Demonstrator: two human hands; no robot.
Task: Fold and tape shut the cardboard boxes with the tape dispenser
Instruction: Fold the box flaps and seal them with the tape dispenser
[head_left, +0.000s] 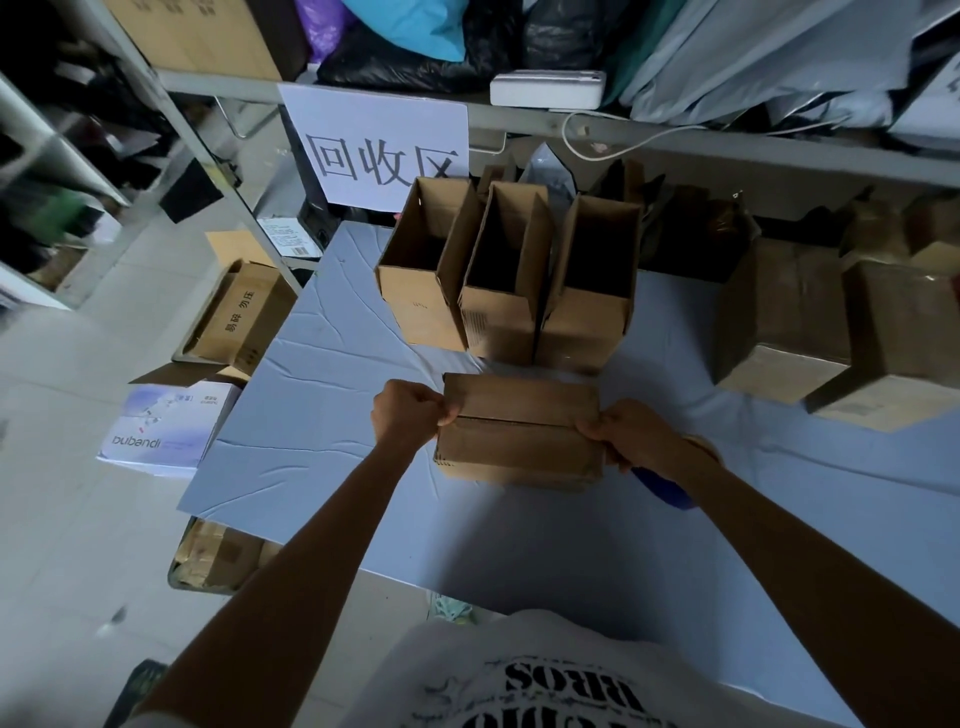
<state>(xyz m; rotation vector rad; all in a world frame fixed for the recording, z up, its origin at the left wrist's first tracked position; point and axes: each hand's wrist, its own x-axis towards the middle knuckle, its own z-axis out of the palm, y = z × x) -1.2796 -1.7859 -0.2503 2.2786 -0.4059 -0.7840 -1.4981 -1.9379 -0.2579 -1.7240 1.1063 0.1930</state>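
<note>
My left hand (410, 415) is curled tight, thumb and fingertips pinching the left end of a small brown cardboard box (519, 431). My right hand (631, 434) grips the opposite end, thumb lying on top and fingers wrapped down over the edge. The box sits between my two hands on the table (322, 395), which is covered with a creased pale blue sheet. Its top flaps are folded down flat and meet in a dark seam that runs from one hand to the other.

Under my right wrist a blue piece of the tape dispenser (665, 488) pokes out, and a tan curve shows at the far side of the wrist. Most of it is hidden by my arm, so I cannot tell whether it touches my hand or only lies on the sheet.

Just beyond my hands stand three tall brown cardboard boxes, open at the top and side by side — one past my left hand (421, 291), one in the middle (501, 306) and one past my right hand (592, 312). Further out from my right hand sit two closed brown boxes (779, 332) (893, 353), one close against the other.

Beyond the open boxes a white paper sign with black characters (374, 145) hangs from a grey metal shelf (675, 140). Well out from my left hand, down on the floor, lies a white carton printed "bubandi" (166, 431).
</note>
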